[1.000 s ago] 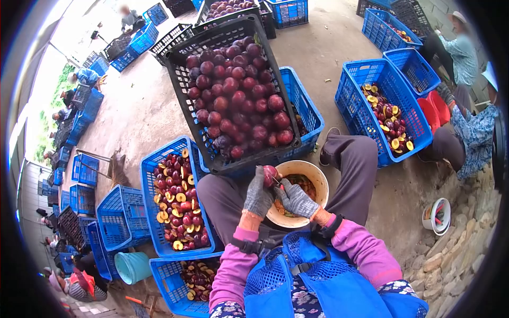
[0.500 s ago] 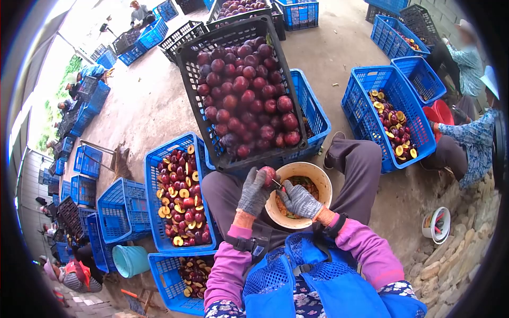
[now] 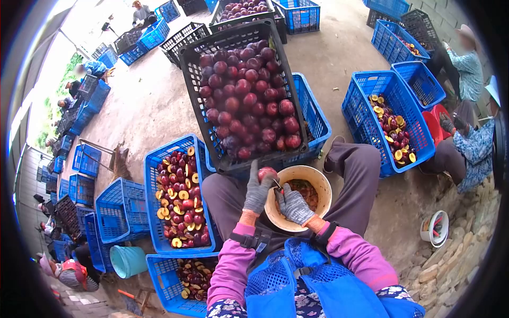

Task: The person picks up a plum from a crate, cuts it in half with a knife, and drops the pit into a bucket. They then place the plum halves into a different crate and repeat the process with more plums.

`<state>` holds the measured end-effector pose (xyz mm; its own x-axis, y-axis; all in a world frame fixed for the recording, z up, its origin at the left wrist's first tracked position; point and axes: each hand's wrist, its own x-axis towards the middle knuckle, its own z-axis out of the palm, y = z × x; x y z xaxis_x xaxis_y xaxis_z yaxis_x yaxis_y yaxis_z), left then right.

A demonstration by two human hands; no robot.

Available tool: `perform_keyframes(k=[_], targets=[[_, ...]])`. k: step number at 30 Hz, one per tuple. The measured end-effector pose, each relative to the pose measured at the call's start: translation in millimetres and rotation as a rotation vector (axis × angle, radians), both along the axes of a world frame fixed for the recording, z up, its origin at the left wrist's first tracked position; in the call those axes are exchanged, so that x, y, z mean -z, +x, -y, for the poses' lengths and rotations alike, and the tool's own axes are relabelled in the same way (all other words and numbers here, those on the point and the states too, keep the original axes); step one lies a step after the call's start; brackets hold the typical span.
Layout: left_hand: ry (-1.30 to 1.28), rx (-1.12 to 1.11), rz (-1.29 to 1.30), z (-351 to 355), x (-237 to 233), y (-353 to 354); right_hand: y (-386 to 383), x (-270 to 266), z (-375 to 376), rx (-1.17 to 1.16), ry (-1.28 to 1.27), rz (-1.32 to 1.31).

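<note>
My left hand (image 3: 256,194), in a grey glove, is closed around a dark red plum (image 3: 268,173), with one finger pointing up past it. In my right hand (image 3: 296,205), also gloved, is a small knife (image 3: 277,185), its thin blade right at the lower side of the plum. Both hands are over the left part of a cream bucket (image 3: 324,183) between my knees, with wet scraps in its bottom. Just beyond them, a black crate (image 3: 191,87) full of whole plums leans towards me on top of a blue crate (image 3: 317,114).
Left of my knee stands a blue crate (image 3: 152,212) of cut plums, with another blue crate (image 3: 159,283) of them below it. A teal bucket (image 3: 129,262) is farther left. Right are a crate (image 3: 356,116) of halved plums, a seated co-worker (image 3: 474,153) and a white bucket (image 3: 435,228).
My left hand's finger has straightened upward beside the plum, and my right hand has shifted slightly down. At the right, the co-worker's gloved hand now shows over the red bowls.
</note>
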<state>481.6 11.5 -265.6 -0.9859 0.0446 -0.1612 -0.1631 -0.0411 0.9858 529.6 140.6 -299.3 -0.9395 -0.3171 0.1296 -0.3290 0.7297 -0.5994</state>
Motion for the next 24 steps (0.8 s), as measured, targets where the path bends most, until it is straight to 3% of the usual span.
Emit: perform_keyframes(k=[1,3,4,5,7,9,11,12,15,16,18,19,21,22,24], targets=[[0.002,0.003,-0.004,-0.2,4.1,-1.6,-2.2,0.7,0.9,0.081,-0.051,0.066],[-0.225,0.012,-0.067,-2.7,4.4,-6.5,-4.3,3.0,-0.9,0.030,0.086,-0.084],[-0.071,-0.023,-0.042,-4.6,4.4,-6.5,-3.6,-11.1,1.0,0.115,-0.051,0.059],[-0.071,-0.023,-0.048,-3.5,4.5,-10.1,-4.0,-18.9,2.2,0.199,-0.189,0.204],[0.917,-0.124,0.555,-1.7,-1.4,-13.6,-2.8,-8.5,5.3,0.186,-0.207,0.208],[0.833,-0.157,0.407,-12.8,0.6,-13.4,-2.4,-6.6,8.2,0.159,-0.180,0.109],[0.481,-0.249,0.134,-20.5,-1.4,-14.8,-5.4,-12.2,6.3,0.156,-0.204,0.124],[0.150,-0.215,0.035,-18.2,4.2,-17.2,-7.3,-15.6,4.3,0.153,-0.226,0.140],[0.093,-0.086,-0.009,-15.1,13.9,-19.1,-7.8,-1.8,3.9,0.233,-0.299,0.250],[0.093,-0.086,-0.010,-13.5,11.5,-18.0,-7.4,3.9,4.8,0.232,-0.300,0.249],[0.720,-0.131,0.536,-10.5,6.7,-15.0,-6.2,9.0,7.1,0.200,-0.310,0.172],[0.720,-0.131,0.532,-10.3,7.9,-14.0,-4.9,8.3,6.8,0.198,-0.312,0.169],[0.389,-0.065,0.349,-11.9,11.0,-11.4,-1.0,6.3,2.1,0.158,-0.273,0.256],[0.389,-0.063,0.347,-10.4,11.3,-10.3,-1.4,17.1,-0.6,0.083,-0.195,0.192],[-0.159,0.122,0.044,-0.3,4.4,-12.0,4.1,23.8,-8.1,0.035,-0.137,0.110]])
